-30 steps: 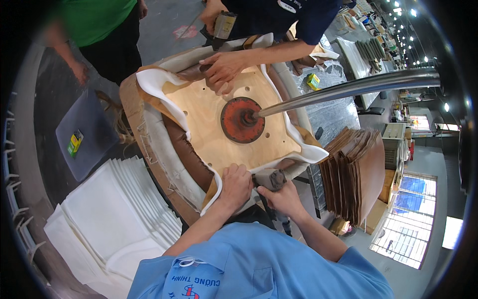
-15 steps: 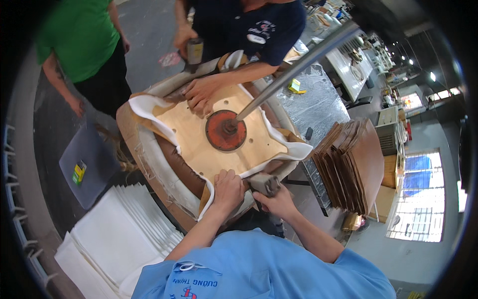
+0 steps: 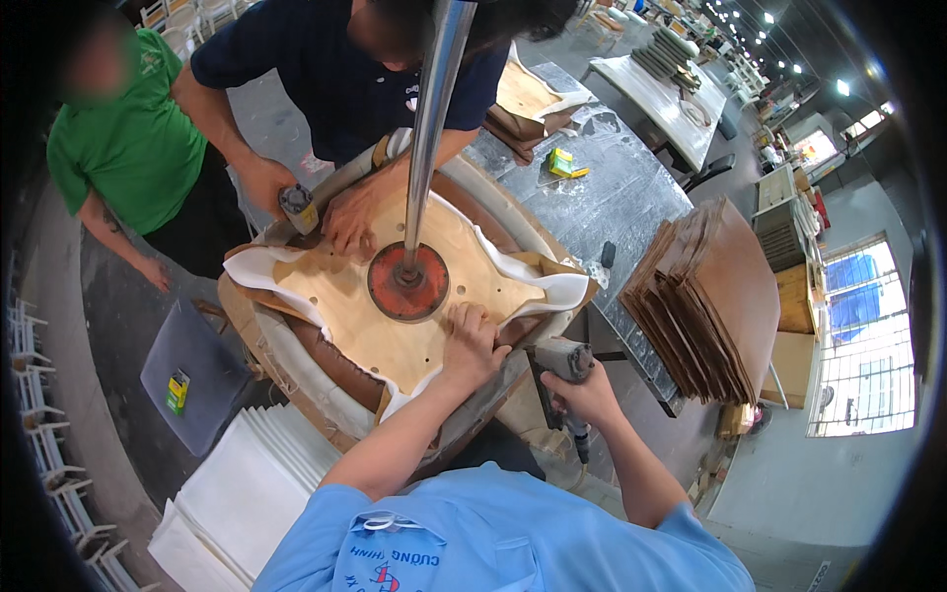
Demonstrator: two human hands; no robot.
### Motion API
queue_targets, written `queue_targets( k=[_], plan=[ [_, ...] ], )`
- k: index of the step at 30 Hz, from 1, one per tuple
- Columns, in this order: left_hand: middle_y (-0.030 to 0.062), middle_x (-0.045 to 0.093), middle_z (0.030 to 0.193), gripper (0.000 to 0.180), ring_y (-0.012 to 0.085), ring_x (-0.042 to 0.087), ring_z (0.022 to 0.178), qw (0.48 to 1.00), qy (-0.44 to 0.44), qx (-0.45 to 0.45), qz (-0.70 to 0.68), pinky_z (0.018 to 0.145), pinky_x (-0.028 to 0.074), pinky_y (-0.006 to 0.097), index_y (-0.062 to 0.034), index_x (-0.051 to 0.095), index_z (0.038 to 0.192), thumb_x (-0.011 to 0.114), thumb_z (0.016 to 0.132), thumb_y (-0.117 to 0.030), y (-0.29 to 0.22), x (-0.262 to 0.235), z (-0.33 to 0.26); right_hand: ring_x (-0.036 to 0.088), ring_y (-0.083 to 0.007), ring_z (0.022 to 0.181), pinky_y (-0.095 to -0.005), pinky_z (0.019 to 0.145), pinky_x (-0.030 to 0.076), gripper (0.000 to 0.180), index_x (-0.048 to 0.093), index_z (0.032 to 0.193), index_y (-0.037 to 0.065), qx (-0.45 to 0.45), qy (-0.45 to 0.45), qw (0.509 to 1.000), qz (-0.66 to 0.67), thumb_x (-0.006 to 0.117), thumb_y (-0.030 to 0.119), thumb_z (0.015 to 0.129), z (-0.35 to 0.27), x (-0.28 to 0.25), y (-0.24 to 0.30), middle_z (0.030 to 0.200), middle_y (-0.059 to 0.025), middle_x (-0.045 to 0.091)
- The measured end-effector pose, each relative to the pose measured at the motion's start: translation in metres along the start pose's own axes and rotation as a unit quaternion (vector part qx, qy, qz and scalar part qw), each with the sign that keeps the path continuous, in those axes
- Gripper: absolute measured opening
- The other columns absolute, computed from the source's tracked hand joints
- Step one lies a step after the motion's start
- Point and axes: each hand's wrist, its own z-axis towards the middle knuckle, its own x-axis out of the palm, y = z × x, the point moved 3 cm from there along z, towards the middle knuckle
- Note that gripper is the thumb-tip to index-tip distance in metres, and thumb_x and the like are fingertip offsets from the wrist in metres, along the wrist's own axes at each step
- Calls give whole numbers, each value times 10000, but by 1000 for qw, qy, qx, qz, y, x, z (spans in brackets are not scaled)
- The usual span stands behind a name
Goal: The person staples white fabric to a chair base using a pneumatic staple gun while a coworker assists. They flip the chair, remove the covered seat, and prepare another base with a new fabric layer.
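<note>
A pale plywood seat panel [image 3: 345, 286] lies in a padded frame [image 3: 247, 321], pressed under a red round disc [image 3: 407, 283] on a metal rod [image 3: 434, 128]. White padding [image 3: 555, 288] and brown covering curl around its edges. My left hand [image 3: 473, 345] has its fingers curled over the near edge of the panel and padding; what lies under them is partly hidden. In my right hand [image 3: 592, 395] is a pneumatic staple gun [image 3: 565, 359], held just off the frame's near right side. Across from me, a co-worker's hand [image 3: 350, 219] presses the panel; their other hand holds another staple gun [image 3: 298, 207].
A person in green [image 3: 138, 148] stands at the far left. On the right, brown sheets [image 3: 705, 301] are stacked beside a plastic-covered table [image 3: 602, 187] bearing a yellow-green box [image 3: 564, 165]. White sheets [image 3: 237, 493] are piled at lower left, near a grey chair seat [image 3: 192, 370].
My head view has shifted. My left hand has moved farther in over the panel's near edge. My right hand has drawn the staple gun outward to the right. The co-worker's staple gun has come lower.
</note>
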Motion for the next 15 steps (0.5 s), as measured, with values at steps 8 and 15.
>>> queue_targets(
  k=[8, 15],
  plan=[
    [202, 595, 1494, 362, 501, 373, 1592, 1000, -15, -22, -6, 1329, 229, 698, -1, 790, 1133, 842, 844, -212, 2, 17, 12, 688, -122, 594, -320, 531, 543, 312, 761, 1181, -10, -15, 52, 985, -161, 875, 213, 996, 63, 0, 45, 795, -40, 738],
    [191, 627, 1453, 209, 483, 397, 1587, 995, -73, -60, -29, 1312, 236, 716, -16, 797, 974, 804, 820, -158, 5, 22, 18, 693, -131, 595, -331, 549, 553, 327, 765, 1175, -1, 28, 71, 972, -224, 886, 226, 974, 85, 6, 60, 793, -61, 749]
  ],
)
